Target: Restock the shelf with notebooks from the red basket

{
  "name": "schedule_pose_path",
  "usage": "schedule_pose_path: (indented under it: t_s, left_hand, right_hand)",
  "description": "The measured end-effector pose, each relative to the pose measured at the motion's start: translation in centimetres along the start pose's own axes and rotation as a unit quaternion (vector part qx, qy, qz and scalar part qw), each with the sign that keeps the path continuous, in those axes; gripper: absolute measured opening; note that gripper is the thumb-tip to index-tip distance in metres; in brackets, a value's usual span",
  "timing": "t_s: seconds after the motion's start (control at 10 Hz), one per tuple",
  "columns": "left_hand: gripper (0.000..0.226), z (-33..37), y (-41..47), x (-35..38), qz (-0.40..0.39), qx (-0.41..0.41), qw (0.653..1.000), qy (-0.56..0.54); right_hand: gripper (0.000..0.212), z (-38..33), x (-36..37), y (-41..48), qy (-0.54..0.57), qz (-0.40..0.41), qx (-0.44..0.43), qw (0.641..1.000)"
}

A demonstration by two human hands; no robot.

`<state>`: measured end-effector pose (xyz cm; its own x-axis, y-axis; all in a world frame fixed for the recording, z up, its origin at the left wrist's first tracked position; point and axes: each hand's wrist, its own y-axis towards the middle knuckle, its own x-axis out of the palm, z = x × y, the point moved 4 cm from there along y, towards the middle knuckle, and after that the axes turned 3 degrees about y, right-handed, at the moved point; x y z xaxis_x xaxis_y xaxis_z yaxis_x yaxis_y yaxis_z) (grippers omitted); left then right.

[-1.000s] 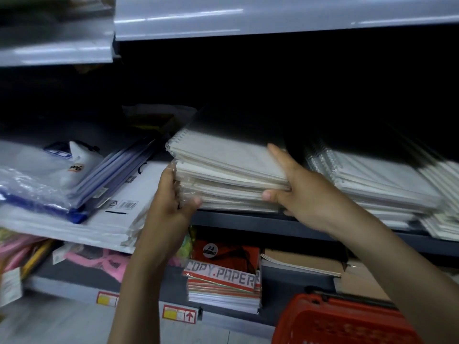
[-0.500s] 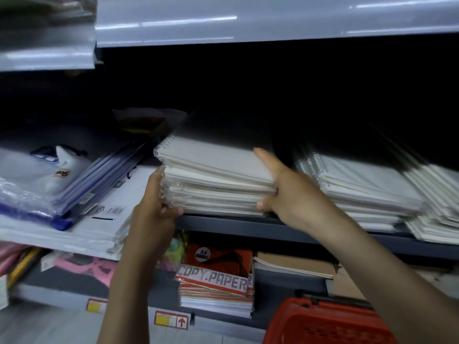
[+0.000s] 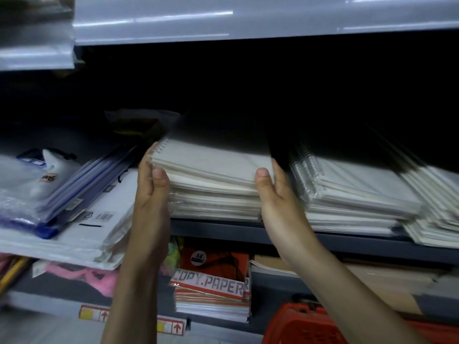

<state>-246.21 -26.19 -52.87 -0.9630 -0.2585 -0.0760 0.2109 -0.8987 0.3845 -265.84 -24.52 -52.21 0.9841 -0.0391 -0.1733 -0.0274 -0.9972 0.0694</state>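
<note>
A stack of white spiral notebooks (image 3: 211, 184) in clear wrap lies on the dark shelf (image 3: 347, 240). My left hand (image 3: 151, 184) presses against the stack's left side, thumb on its front edge. My right hand (image 3: 272, 192) clasps the stack's right front corner, thumb on top. The red basket (image 3: 298, 324) shows at the bottom right, below my right forearm; its inside is hidden.
More wrapped notebooks (image 3: 352, 192) are piled to the right. White and blue plastic folders (image 3: 74, 202) lie overlapping to the left. Below, a copy paper pack (image 3: 211, 291) and brown pads (image 3: 273, 266) sit on the lower shelf. A grey shelf (image 3: 223, 18) overhangs above.
My left hand slid up the stack's left side from its lower corner. My right hand shifted from on top of the stack to its right front corner.
</note>
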Motion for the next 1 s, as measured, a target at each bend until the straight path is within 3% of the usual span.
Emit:
schedule_pose_path:
  t_s: [0.6,0.7,0.8,0.9,1.0]
  left_hand:
    - [0.041,0.5,-0.4,0.0,0.016,0.048,0.996,0.073]
    - [0.045,1.2,-2.1,0.6,0.045,0.055,0.989,0.127]
    - [0.047,2.7,-4.4,0.7,0.142,0.064,0.961,0.230]
    - [0.041,5.7,-7.8,2.3,0.156,0.079,0.938,0.299]
    - [0.012,9.6,-11.2,5.7,0.041,0.119,0.910,0.394]
  right_hand:
    - [0.062,0.0,-0.2,-0.4,-0.041,-0.020,-0.020,0.999]
    - [0.060,-0.7,-1.5,-2.2,-0.086,-0.046,0.000,0.995]
    - [0.042,-1.8,-4.6,-5.3,-0.169,-0.046,-0.042,0.984]
    - [0.023,-3.0,-9.4,-9.5,-0.270,-0.015,-0.087,0.959]
    - [0.024,-4.2,-15.3,-13.7,-0.354,0.030,-0.099,0.929]
